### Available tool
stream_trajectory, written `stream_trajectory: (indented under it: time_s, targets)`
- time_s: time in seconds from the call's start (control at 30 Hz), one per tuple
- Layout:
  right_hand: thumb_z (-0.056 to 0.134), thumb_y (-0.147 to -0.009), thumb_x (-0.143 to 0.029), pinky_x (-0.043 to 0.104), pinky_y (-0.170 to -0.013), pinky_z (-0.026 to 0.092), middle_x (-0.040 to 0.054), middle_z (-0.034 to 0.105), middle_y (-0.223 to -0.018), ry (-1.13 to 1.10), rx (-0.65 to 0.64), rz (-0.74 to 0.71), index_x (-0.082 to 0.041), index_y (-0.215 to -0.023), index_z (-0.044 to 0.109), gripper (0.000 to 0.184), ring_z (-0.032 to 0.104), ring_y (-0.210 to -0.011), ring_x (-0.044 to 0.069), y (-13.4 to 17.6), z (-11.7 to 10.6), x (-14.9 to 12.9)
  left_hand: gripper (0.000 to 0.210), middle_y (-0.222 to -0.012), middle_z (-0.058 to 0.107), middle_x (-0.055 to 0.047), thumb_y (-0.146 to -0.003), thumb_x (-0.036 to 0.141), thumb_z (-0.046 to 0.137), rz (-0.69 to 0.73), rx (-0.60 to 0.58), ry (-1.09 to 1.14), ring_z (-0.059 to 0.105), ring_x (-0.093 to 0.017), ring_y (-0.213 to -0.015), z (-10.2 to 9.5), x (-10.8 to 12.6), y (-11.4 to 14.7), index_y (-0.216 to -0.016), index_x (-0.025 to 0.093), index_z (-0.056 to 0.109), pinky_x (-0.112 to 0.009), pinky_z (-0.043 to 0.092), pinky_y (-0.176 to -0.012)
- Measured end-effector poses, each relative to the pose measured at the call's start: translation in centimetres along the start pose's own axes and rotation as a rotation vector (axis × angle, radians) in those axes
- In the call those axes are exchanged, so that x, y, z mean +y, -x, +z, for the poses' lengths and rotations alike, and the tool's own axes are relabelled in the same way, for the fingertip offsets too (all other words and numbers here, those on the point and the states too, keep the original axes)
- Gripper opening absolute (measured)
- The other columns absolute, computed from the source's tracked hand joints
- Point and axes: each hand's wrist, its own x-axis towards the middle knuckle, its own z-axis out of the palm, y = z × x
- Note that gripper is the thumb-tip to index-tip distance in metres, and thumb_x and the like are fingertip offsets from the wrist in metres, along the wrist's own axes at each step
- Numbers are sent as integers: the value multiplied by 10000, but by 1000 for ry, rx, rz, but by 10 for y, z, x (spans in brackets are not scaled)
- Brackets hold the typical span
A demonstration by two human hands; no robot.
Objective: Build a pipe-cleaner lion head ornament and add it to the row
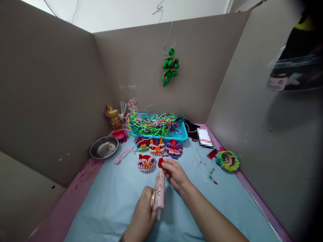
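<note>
Four fuzzy faces [156, 148] on my blue sheet [108, 191] right now, three in a row and one with lilac edging [147, 164] sitting just in front of them. My left hand [144, 208] is wrapped around a pink glue gun [158, 190], nose pointing away from me, a bit of glue stick [158, 214] poking out the back and a little green light on. My right hand [175, 173] has a small red piece [160, 162] pinched between the fingertips, up near the nozzle and just right of that lilac one. Honestly can't tell if the tip's touching it.

Behind the row there's a blue tray [183, 133] piled with a tangle of colourful fuzzy stems [151, 124]. Off to the left is a metal bowl [97, 147] with tiny white bits [112, 147], plus a pink scoop-ended thing [122, 156] beside it. Oh, and a green dangly thing [171, 67] hangs in front of the back panel [133, 57].
</note>
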Motion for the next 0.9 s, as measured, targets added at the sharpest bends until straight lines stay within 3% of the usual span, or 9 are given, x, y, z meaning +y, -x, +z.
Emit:
stream_trajectory:
  time_s: [0.9]
  targets:
    - [686,-553,-234,193,-392,142,-48,445,-453,-10,12,1,-152,-553,530,176,304,-417,48,1,1,-2,67,-766,542,-44,-806,241,418,-51,45,12,545,-176,-687,-1,0,2,-830,189,452,-276,426,-626]
